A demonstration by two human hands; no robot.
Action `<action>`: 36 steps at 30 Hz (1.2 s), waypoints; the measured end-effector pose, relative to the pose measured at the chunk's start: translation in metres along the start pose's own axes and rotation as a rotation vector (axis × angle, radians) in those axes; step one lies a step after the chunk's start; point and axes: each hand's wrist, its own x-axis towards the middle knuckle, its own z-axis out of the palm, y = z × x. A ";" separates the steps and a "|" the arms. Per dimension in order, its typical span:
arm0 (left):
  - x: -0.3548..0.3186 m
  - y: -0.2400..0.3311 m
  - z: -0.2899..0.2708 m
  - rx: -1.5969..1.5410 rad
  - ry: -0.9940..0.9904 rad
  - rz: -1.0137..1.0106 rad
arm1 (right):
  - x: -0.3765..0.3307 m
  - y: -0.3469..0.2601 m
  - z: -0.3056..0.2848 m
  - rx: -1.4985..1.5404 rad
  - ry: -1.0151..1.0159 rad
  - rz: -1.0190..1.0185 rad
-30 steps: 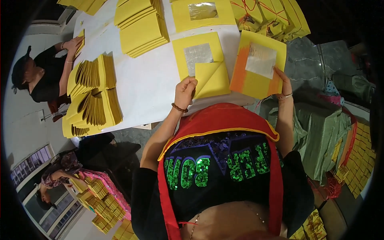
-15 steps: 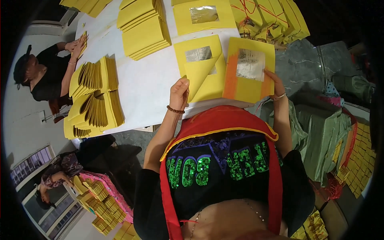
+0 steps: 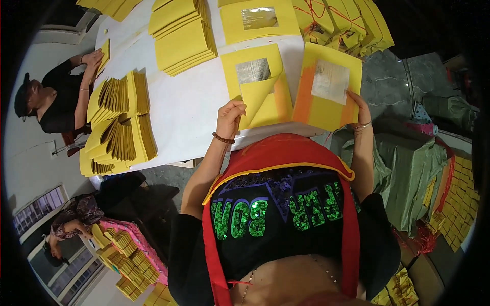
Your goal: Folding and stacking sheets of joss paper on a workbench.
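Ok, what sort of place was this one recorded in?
Probably a small paper-goods workshop: there are stacks of folded yellow paper on a white table, a co-worker at its left side, and large green-wrapped bundles to the right.

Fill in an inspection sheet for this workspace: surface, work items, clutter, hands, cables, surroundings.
Surface: white-covered table.
Work items: left foil-patched yellow sheet, near-left corner folded up; right foil-patched yellow sheet, orange-banded.
Clutter: stacked yellow paper, fanned yellow bundles, red-corded yellow packets.
Hands: left hand pinches the folded corner; right hand grips the right sheet's edge.
Cables: nothing seen clearly.
Surroundings: co-worker in black, co-worker in patterned top, left; green sheeting, right.
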 end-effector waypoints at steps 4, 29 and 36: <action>0.002 -0.002 -0.004 0.001 0.006 0.023 | 0.000 -0.001 0.000 -0.010 -0.034 0.008; 0.004 0.006 -0.009 -0.467 0.000 0.022 | 0.027 0.045 0.051 -0.104 -0.181 0.240; 0.000 0.020 -0.001 -0.398 -0.020 0.051 | 0.047 0.064 0.081 -0.121 -0.263 0.218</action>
